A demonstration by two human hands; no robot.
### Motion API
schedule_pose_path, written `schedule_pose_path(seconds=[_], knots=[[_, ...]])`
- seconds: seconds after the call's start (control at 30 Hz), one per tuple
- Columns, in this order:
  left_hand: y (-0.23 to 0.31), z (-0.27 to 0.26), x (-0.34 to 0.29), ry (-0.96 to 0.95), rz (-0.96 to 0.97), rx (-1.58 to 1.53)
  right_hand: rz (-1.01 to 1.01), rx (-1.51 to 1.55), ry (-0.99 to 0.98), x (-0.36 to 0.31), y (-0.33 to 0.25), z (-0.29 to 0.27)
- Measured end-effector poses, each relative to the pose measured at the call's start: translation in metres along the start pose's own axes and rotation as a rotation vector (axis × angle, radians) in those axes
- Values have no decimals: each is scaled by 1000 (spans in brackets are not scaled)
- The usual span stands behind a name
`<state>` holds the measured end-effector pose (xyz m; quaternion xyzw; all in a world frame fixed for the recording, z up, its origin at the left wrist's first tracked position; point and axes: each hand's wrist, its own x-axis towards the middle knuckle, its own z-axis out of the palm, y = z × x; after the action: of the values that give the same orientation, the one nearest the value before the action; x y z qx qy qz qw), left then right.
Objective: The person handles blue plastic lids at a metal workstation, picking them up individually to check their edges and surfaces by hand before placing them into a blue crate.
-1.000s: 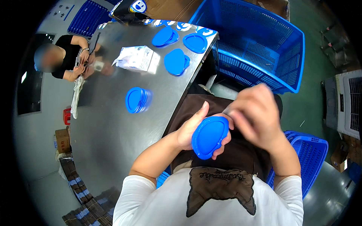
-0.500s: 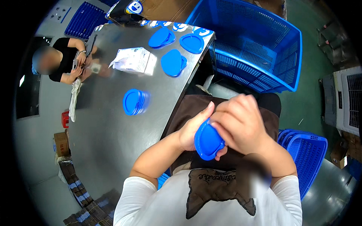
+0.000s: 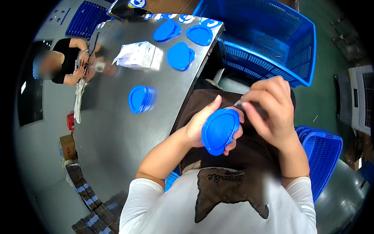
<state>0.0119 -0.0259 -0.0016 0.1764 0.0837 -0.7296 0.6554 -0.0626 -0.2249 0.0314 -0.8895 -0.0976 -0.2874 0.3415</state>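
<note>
In my left hand [image 3: 198, 126] is a blue plastic lid-like piece [image 3: 220, 132] with a rounded outline and a raised rim. The fingers wrap under it, while the thumb stands up beside its upper edge. Just up and right of that piece, my right hand [image 3: 272, 109] is pinched at the fingertips. A small pale bit [image 3: 238, 103] shows at those fingertips, too small to name. On the metal table to the left stands a short stack of similar blue pieces [image 3: 138, 99]. More of them lie by the table's far right corner: overlapping pieces [image 3: 165, 30], a single one [image 3: 199, 35] and another overlapping group [image 3: 179, 56].
The metal table [image 3: 105, 117] carries a white packet [image 3: 136, 55]. Beyond its right edge stands a large blue crate [image 3: 269, 64]; stacked blue baskets [image 3: 321, 156] are at my right. A co-worker [image 3: 64, 62] handles something at the table's far left. Cartons [image 3: 69, 146] stand beyond the left edge.
My right hand has come off the blue piece and moved up and right, uncovering its face. The left hand still holds the piece, now turned slightly. The whole view has shifted a little.
</note>
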Motion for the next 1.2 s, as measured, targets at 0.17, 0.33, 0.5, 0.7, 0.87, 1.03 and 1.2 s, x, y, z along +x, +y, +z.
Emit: schedule_pose_path(seconds=[0.17,0.33,0.5,0.7,0.87,1.03,1.2], knots=[[0,4,3,-5,29,205,-125,-5,-51,-3,-22,23],[-4,1,0,-3,7,-60,-87,-71,-6,-4,-2,2],[-1,5,2,65,33,197,-125,-67,-110,-5,-21,19],[-4,0,-1,22,27,38,-50,32,-48,-6,-16,7],[-5,1,-2,36,34,196,-34,102,-80,-5,-21,23],[-3,3,0,60,90,103,44,183,-29,-11,-17,9],[-2,6,-2,158,116,207,51,124,-45,-10,-26,24]])
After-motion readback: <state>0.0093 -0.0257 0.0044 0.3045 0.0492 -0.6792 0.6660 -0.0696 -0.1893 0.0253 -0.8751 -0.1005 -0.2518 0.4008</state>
